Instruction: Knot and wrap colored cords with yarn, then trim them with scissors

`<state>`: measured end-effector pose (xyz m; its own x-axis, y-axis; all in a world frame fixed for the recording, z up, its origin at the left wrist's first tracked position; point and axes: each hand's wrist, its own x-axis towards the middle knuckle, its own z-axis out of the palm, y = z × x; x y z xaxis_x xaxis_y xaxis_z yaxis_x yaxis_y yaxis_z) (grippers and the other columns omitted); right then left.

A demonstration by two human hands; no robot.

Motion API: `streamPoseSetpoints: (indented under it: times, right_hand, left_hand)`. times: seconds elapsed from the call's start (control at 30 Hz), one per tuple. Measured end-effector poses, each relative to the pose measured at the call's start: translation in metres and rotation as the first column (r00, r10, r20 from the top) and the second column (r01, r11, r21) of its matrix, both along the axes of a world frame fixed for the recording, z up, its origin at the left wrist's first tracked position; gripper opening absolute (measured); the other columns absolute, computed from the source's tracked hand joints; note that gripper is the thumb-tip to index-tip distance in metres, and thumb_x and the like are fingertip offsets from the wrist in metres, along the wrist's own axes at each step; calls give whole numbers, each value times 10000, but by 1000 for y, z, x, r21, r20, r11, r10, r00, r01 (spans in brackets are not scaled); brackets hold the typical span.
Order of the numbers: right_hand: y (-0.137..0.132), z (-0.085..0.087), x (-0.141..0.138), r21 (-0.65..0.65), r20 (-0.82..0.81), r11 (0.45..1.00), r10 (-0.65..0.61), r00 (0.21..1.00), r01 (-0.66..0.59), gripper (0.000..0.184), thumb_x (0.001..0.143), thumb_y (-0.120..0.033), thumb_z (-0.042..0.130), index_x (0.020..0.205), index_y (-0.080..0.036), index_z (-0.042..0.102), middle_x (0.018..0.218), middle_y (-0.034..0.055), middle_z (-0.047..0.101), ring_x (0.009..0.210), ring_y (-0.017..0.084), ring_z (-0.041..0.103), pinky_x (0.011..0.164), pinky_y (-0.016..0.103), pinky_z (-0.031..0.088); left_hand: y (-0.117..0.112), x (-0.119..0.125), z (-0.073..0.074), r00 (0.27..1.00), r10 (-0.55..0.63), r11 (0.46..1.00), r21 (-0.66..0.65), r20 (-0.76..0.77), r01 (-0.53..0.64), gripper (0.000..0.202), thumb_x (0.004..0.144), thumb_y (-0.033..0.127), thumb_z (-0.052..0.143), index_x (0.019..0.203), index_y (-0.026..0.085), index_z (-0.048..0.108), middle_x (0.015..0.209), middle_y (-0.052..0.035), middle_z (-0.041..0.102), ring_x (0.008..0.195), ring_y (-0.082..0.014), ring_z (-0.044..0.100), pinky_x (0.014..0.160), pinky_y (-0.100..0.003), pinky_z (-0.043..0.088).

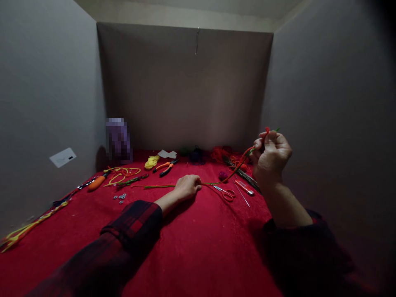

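Observation:
Strands of orange-red and green yarn (237, 168) run from the red cloth up to the right. My left hand (187, 186) is low on the cloth, its fingers closed over the yarn, and loose tails trail out to its left. Raised at the right, my right hand (272, 154) pinches the other end; a red tip and a green tip poke out above the fingers. Between the hands the yarn slants upward, slightly bowed. Red-handled scissors (227, 194) lie just right of my left hand, below the yarn.
Behind lie orange-handled pliers (166, 168), a yellow yarn bundle (151, 162) and red yarn (221, 153). A red utility knife (244, 187) and a thin metal rod (241, 193) are at right. Several metal rings (121, 197) and an orange-handled tool (97, 183) lie left. Grey walls enclose three sides.

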<state>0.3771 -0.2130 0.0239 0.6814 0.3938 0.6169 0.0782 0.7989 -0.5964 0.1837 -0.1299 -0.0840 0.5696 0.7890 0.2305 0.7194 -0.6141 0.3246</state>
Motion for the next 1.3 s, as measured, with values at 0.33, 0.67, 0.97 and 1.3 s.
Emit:
streamPoseSetpoints:
  times: [0.33,0.67,0.97,1.3]
  right_hand:
    - [1,-2,3,-18,11,1000,-22,1000,22,235,848,-382,547,721,-189,508,511,-76,426,353,39,309,325,155,242]
    - [2,-10,-4,-67,24,997,-32,999,33,225,835,-363,565,685,-199,527,494,-59,437,379,70,339,316,159,243]
    - [11,-32,-21,-213,174,976,88,981,-50,322,815,-475,561,711,-170,551,496,-60,468,387,55,362,371,161,268]
    - [24,-70,-31,-601,621,755,235,748,262,272,779,-361,534,590,-180,608,538,14,604,447,121,491,493,245,344]
  left_hand:
    - [-2,0,2,1000,-3,999,-33,-21,2,172,797,259,578,938,238,675,978,-56,692,936,-223,617,743,-297,444]
    - [-14,-33,40,998,-49,988,-148,40,54,85,681,84,578,641,159,573,733,-48,632,728,-189,594,638,-268,431]
    - [-22,-88,139,777,55,898,-371,627,235,68,723,124,587,705,154,529,606,-2,579,506,-83,505,488,-212,365]
    - [-34,-90,220,413,-70,880,-139,908,455,194,720,-11,542,826,147,584,667,6,619,599,-92,565,638,-262,416]
